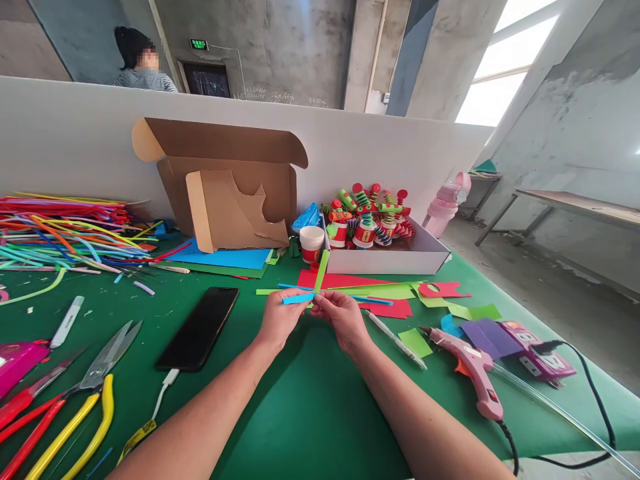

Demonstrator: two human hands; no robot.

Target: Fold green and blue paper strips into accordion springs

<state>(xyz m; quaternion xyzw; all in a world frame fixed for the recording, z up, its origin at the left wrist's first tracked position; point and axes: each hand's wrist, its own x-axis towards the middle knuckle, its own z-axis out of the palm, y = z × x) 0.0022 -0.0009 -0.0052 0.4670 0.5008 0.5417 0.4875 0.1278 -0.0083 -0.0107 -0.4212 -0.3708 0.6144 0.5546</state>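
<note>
Over the middle of the green table, my left hand and my right hand meet with their fingertips closed together. Between them they grip a blue paper strip, which points left, and a light green paper strip, which stands up and away from me. The two strips cross at my fingertips; whether they are joined there is hidden. Just beyond my hands lie red paper sheets, more green strips and a thin blue strip. A white pen rests right of my right hand.
Left are a black phone on a cable, yellow-handled scissors and many coloured pipe cleaners. Behind stand a cardboard box, paper cups and a white box of paper figures. A pink glue gun lies right.
</note>
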